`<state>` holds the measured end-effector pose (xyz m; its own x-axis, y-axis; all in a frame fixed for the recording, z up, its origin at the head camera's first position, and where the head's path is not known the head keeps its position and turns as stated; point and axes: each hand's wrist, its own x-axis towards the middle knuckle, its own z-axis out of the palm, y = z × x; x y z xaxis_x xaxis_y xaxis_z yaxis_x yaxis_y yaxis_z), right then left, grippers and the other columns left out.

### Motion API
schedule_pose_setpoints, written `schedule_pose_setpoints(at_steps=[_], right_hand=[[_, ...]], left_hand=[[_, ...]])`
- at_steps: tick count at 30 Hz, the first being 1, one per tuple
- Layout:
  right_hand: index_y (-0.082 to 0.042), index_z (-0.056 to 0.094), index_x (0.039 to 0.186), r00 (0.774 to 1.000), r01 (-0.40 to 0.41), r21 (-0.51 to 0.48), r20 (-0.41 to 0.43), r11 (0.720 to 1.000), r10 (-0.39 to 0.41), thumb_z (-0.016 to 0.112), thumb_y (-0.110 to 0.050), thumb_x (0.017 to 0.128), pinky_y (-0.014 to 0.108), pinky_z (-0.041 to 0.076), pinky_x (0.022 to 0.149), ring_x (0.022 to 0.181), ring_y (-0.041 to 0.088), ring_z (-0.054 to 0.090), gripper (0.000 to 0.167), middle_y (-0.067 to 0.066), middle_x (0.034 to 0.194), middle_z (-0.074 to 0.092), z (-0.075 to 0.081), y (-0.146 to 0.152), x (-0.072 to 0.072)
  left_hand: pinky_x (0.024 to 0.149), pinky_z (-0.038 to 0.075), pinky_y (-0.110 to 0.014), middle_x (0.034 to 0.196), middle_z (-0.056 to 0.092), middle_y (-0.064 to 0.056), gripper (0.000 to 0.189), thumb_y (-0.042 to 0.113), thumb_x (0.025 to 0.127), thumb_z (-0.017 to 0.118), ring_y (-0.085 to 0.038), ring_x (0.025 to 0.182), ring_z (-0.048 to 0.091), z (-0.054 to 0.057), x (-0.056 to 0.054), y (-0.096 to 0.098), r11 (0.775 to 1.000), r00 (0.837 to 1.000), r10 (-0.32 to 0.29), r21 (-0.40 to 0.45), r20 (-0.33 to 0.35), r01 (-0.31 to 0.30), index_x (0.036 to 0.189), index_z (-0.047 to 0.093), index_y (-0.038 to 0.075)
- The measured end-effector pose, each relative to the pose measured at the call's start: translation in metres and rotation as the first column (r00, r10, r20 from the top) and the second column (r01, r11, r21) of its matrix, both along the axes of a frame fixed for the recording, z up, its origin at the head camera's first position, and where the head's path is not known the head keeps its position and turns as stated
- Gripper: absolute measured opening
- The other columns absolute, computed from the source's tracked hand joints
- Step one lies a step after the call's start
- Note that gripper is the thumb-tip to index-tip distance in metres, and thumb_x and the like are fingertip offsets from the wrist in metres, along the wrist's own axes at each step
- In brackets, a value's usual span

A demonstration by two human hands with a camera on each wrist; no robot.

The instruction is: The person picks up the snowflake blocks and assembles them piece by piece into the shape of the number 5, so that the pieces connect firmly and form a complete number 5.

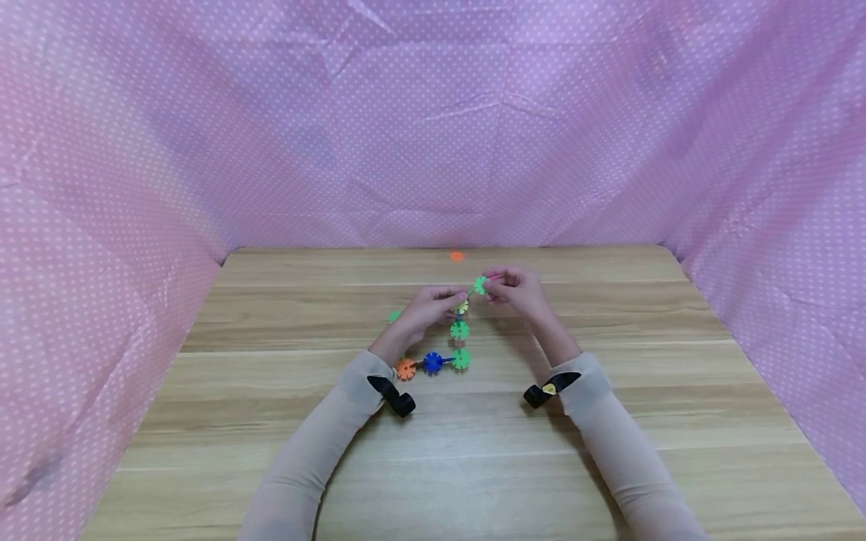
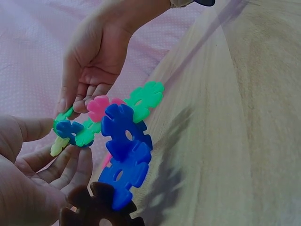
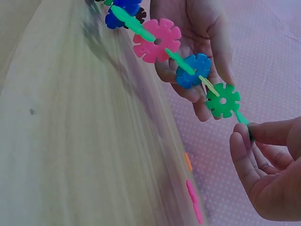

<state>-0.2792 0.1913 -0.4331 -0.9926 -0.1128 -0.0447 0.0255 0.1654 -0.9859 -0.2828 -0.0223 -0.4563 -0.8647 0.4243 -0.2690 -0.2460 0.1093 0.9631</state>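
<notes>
A chain of slotted snowflake discs, in orange, brown, blue, green, pink and yellow, hangs between both hands, its lower part close to the tabletop. My left hand [image 1: 426, 309] holds the chain near its upper end, thumb and fingers about the yellow disc [image 2: 59, 146] and the green disc [image 3: 223, 100] beside it. Between thumb and fingertips, my right hand [image 1: 519, 294] pinches the end green disc [image 3: 242, 118], mostly covered by the fingers in the right wrist view. Lower down are a pink disc [image 3: 157, 41], a dark blue disc [image 1: 433, 363] and an orange disc [image 1: 406, 369].
On the wooden table [image 1: 446, 466], a loose orange disc [image 1: 457, 256] lies near the far edge. A pink disc [image 3: 194, 201] lies near it in the right wrist view. Some green [image 1: 395, 316] shows beside the left hand. Pink dotted cloth [image 1: 433, 135] surrounds the table.
</notes>
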Motion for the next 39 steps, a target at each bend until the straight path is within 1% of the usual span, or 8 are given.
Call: schedule_pose_setpoints(at_steps=[13, 17, 20, 23, 27, 30, 34, 39], right_hand=[[0.014, 0.063, 0.124, 1.0, -0.003, -0.015, 0.007, 1.0, 0.003, 0.067, -0.002, 0.096, 0.032, 0.064, 0.076, 0.073, 0.011, 0.07, 0.032, -0.007, 0.081, 0.071, -0.004, -0.002, -0.001], [0.012, 0.064, 0.123, 1.0, -0.009, -0.012, 0.016, 1.0, 0.009, 0.067, -0.003, 0.097, 0.033, 0.064, 0.076, 0.073, 0.011, 0.07, 0.031, -0.007, 0.081, 0.072, -0.004, -0.002, 0.0], [0.013, 0.064, 0.122, 1.0, -0.019, -0.019, 0.013, 1.0, 0.019, 0.067, -0.002, 0.097, 0.029, 0.063, 0.074, 0.072, 0.009, 0.069, 0.03, -0.006, 0.081, 0.072, -0.004, -0.003, 0.0], [0.015, 0.064, 0.12, 1.0, -0.03, -0.032, 0.0, 0.999, 0.03, 0.067, 0.001, 0.096, 0.024, 0.062, 0.07, 0.07, 0.007, 0.069, 0.029, -0.006, 0.08, 0.073, -0.004, -0.004, 0.001], [0.016, 0.065, 0.118, 0.999, -0.042, -0.044, -0.028, 0.998, 0.041, 0.068, 0.002, 0.095, 0.021, 0.061, 0.068, 0.069, 0.006, 0.069, 0.027, -0.005, 0.083, 0.075, -0.006, -0.004, 0.001], [0.016, 0.066, 0.117, 0.998, -0.04, -0.054, -0.052, 0.998, 0.038, 0.068, 0.003, 0.094, 0.021, 0.061, 0.069, 0.069, 0.006, 0.069, 0.026, -0.005, 0.086, 0.075, -0.007, -0.006, 0.002], [0.017, 0.064, 0.12, 0.997, -0.029, -0.065, -0.07, 0.997, 0.024, 0.067, 0.004, 0.095, 0.021, 0.061, 0.069, 0.068, 0.005, 0.069, 0.028, -0.007, 0.085, 0.075, -0.005, -0.009, 0.004], [0.019, 0.059, 0.124, 0.998, -0.031, -0.081, -0.049, 0.996, 0.027, 0.065, 0.004, 0.096, 0.021, 0.061, 0.07, 0.069, 0.006, 0.069, 0.033, -0.01, 0.082, 0.073, -0.004, -0.011, 0.004]], left_hand=[[0.105, 0.054, -0.038, 0.141, 0.062, -0.012, 0.039, 0.024, 0.103, 0.063, -0.023, 0.123, 0.062, -0.001, -0.001, 0.001, 1.0, 1.0, -0.003, 0.008, -0.011, 0.003, 0.136, 0.063, 0.005], [0.106, 0.053, -0.036, 0.139, 0.064, -0.01, 0.037, 0.024, 0.103, 0.063, -0.019, 0.119, 0.062, -0.002, 0.0, 0.001, 1.0, 1.0, 0.011, 0.002, -0.026, -0.011, 0.135, 0.064, 0.006], [0.1, 0.055, -0.032, 0.134, 0.068, -0.011, 0.034, 0.021, 0.102, 0.064, -0.016, 0.111, 0.065, -0.003, 0.001, 0.002, 0.999, 0.999, 0.037, 0.004, -0.035, -0.037, 0.132, 0.066, 0.006], [0.091, 0.057, -0.025, 0.125, 0.073, -0.013, 0.03, 0.017, 0.102, 0.064, -0.019, 0.107, 0.069, -0.004, 0.001, 0.003, 0.998, 0.997, 0.063, 0.014, -0.041, -0.063, 0.129, 0.069, 0.005], [0.084, 0.058, -0.02, 0.118, 0.075, -0.016, 0.027, 0.012, 0.102, 0.063, -0.029, 0.113, 0.07, -0.003, 0.002, 0.004, 0.996, 0.996, 0.083, 0.032, -0.037, -0.082, 0.126, 0.069, 0.001], [0.083, 0.059, -0.02, 0.119, 0.075, -0.016, 0.028, 0.011, 0.102, 0.063, -0.031, 0.116, 0.069, -0.002, 0.002, 0.005, 0.994, 0.994, 0.101, 0.033, -0.03, -0.1, 0.127, 0.07, 0.001], [0.087, 0.058, -0.022, 0.123, 0.073, -0.015, 0.029, 0.013, 0.102, 0.063, -0.029, 0.118, 0.068, 0.0, 0.002, 0.004, 0.994, 0.994, 0.109, 0.028, -0.024, -0.108, 0.129, 0.069, 0.005], [0.103, 0.055, -0.037, 0.133, 0.068, -0.016, 0.034, 0.021, 0.103, 0.062, -0.031, 0.124, 0.064, 0.005, 0.002, 0.001, 0.999, 0.999, 0.043, 0.034, -0.018, -0.042, 0.134, 0.065, 0.009]])
